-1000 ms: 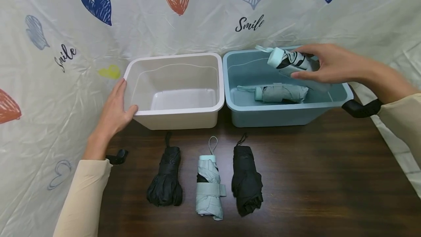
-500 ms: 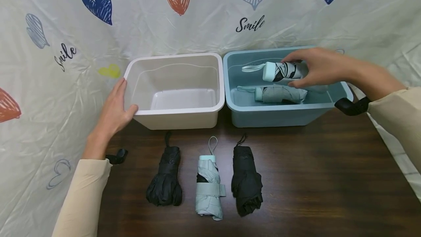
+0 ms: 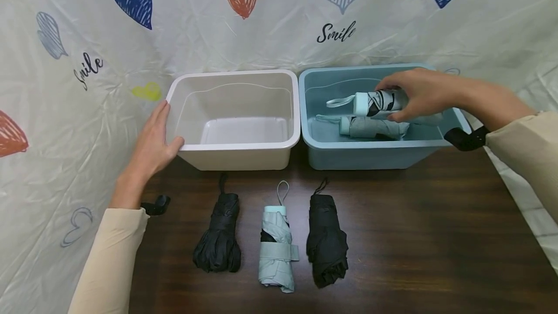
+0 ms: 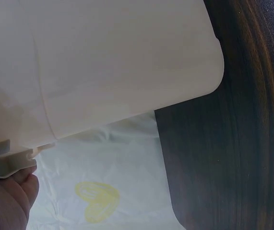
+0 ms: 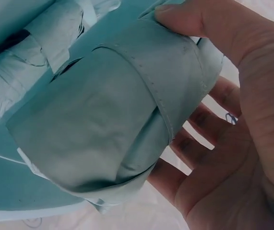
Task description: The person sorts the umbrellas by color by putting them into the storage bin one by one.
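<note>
My right hand [image 3: 425, 93] grips a folded pale-green umbrella [image 3: 381, 102] with a mint cap and black pattern, inside the blue bin [image 3: 379, 145]. In the right wrist view the thumb lies on one side of this umbrella [image 5: 93, 115] and the fingers on the other. Just in front of it a second pale-green umbrella [image 3: 372, 127] lies on the bin's floor. My left hand [image 3: 150, 149] holds the left front corner of the white bin [image 3: 237, 147], thumb on the front rim and fingers along the left side. In the left wrist view its fingertips meet the rim.
On the dark wooden table [image 3: 414, 236], in front of the bins, lie a black folded umbrella [image 3: 220, 236], a pale-green one [image 3: 277, 251] with a strap, and another black one [image 3: 326, 241]. A white cloth [image 3: 183, 23] with printed hearts rises behind.
My right hand has brought the pale-green umbrella lower into the blue bin, from tilted above the rim to nearly level beside the other. The left hand keeps its place on the white bin.
</note>
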Tool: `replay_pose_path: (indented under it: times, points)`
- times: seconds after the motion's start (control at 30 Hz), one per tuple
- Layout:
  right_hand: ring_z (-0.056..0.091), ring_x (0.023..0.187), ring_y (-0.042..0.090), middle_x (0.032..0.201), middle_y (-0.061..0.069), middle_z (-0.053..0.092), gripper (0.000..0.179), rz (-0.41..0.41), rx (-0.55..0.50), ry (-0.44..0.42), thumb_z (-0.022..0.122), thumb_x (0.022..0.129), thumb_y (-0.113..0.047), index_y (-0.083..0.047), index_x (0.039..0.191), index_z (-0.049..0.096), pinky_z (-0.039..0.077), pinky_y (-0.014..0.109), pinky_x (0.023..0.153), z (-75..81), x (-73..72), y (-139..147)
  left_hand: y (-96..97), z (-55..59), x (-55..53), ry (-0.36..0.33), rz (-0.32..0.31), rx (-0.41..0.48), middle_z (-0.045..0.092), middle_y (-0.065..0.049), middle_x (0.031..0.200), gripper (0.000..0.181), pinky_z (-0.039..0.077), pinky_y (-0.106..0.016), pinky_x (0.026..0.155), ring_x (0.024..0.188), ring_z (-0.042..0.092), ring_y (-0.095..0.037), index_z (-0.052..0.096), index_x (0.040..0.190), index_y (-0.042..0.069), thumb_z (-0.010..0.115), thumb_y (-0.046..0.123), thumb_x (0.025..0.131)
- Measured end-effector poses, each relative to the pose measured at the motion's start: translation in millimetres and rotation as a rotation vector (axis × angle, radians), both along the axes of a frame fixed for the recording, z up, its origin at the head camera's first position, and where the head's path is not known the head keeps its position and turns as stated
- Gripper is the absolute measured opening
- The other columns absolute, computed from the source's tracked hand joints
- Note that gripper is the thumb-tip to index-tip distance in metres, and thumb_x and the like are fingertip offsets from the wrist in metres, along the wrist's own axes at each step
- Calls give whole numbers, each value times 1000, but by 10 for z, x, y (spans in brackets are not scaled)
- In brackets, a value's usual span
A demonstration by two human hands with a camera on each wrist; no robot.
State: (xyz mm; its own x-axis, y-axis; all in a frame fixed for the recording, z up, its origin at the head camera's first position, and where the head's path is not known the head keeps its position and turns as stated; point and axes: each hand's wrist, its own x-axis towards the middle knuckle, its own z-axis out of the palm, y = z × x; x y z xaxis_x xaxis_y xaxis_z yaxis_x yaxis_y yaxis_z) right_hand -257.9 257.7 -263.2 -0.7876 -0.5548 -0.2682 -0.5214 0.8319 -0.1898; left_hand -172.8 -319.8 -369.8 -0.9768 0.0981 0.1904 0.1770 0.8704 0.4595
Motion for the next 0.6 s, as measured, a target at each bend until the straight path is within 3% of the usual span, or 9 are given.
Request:
replay_pose_path:
  times: [0.23, 0.33, 0.47, 0.6]
  points:
    - [61, 101, 28, 132, 20, 65, 73, 5, 11, -26, 88, 83, -19, -3, 147, 57, 52, 43, 79, -55, 48, 41, 24, 4, -10, 10, -8, 0, 20, -22, 176, 90, 23, -66, 129, 160, 25, -49, 21, 166, -4, 58, 24, 88]
    - [65, 112, 35, 138, 21, 65, 69, 39, -14, -31, 87, 85, -16, -3, 146, 59, 56, 51, 89, -52, 78, 71, 28, 2, -13, 18, -12, 6, 20, -24, 175, 90, 23, -66, 129, 159, 26, -50, 21, 166, -5, 57, 23, 88]
    - [59, 131, 45, 148, 23, 60, 64, 68, -49, 3, 84, 88, -13, -3, 146, 59, 50, 66, 103, -4, 81, 101, 20, 0, -13, 22, -7, 7, 21, -24, 175, 91, 23, -65, 129, 160, 25, -49, 21, 166, -6, 57, 24, 88]
    - [60, 131, 46, 151, 25, 57, 62, 41, -69, 27, 80, 91, -13, -3, 149, 57, 50, 68, 102, 24, 79, 115, 17, 4, -3, 9, -2, -2, 20, -23, 176, 90, 23, -65, 129, 160, 24, -49, 21, 166, -5, 57, 24, 88]
